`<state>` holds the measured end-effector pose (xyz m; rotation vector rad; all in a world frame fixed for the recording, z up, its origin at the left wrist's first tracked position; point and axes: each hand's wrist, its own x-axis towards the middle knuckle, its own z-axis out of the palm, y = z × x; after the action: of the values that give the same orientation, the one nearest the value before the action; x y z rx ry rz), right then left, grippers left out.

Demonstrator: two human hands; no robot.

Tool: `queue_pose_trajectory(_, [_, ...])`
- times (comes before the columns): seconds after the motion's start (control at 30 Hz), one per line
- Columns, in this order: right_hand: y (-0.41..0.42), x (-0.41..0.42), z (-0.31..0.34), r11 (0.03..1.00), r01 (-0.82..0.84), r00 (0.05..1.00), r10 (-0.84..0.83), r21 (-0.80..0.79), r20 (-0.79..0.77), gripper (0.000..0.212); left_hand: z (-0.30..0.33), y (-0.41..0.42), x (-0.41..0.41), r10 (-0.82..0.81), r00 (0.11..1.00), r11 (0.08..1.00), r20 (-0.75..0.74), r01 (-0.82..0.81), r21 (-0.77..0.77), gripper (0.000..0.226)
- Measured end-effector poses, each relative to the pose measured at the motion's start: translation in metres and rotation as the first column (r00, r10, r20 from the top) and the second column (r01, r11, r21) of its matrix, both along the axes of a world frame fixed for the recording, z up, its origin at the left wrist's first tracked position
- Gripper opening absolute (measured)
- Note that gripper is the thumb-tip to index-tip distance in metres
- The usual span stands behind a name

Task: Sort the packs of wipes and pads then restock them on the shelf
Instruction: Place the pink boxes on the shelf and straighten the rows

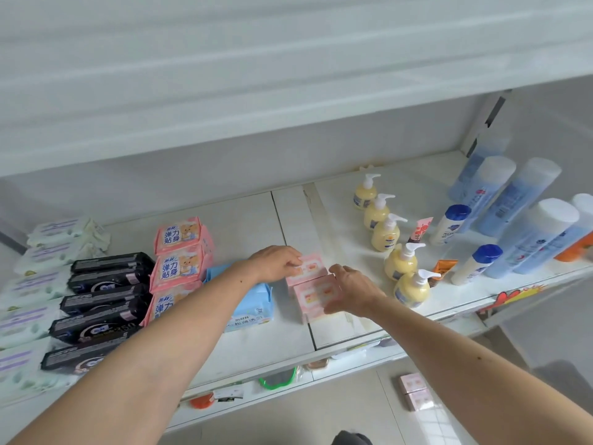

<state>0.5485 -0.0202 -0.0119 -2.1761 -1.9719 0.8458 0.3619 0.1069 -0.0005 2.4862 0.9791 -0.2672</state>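
Two small pink packs lie on the white shelf [256, 342], one behind the other. My left hand [276, 261] pinches the far pink pack [309, 269] at its left edge. My right hand [349, 292] grips the near pink pack [316, 297] from its right side. Left of them lies a blue pack of wipes [253, 303]. Further left stand a row of pink pads packs [179, 252], a row of black packs [102, 297], and a row of white-and-purple wipes packs [38, 284].
Yellow pump bottles [401, 258] stand in a line just right of my hands. Blue and white bottles [513, 200] fill the shelf's right end. Two more small pink packs [415, 391] lie on the floor below. An upper shelf [288, 91] overhangs.
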Motion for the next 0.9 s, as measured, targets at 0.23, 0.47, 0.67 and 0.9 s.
queue_pose_trajectory(0.23, [0.006, -0.015, -0.004, 1.0, 0.023, 1.0, -0.023, -0.004, -0.018, 0.082, -0.002, 0.013, -0.008, -0.06, 0.997, 0.997, -0.038, 0.062, 0.037, 0.029])
queue_pose_trajectory(0.47, [0.009, -0.027, -0.005, 0.999, 0.045, 0.999, -0.045, 0.014, 0.01, 0.082, -0.005, 0.018, -0.015, -0.061, 0.998, 0.997, -0.023, 0.061, 0.037, 0.029])
queue_pose_trajectory(0.67, [0.01, -0.03, -0.004, 0.999, 0.041, 0.998, -0.041, 0.016, 0.037, 0.079, -0.007, 0.017, -0.016, -0.05, 0.999, 0.999, -0.009, 0.05, 0.017, 0.03])
queue_pose_trajectory(0.9, [0.01, -0.031, -0.002, 0.999, 0.04, 0.999, -0.041, 0.014, 0.029, 0.081, -0.009, 0.019, -0.017, -0.065, 0.997, 0.998, -0.03, 0.066, 0.017, 0.028])
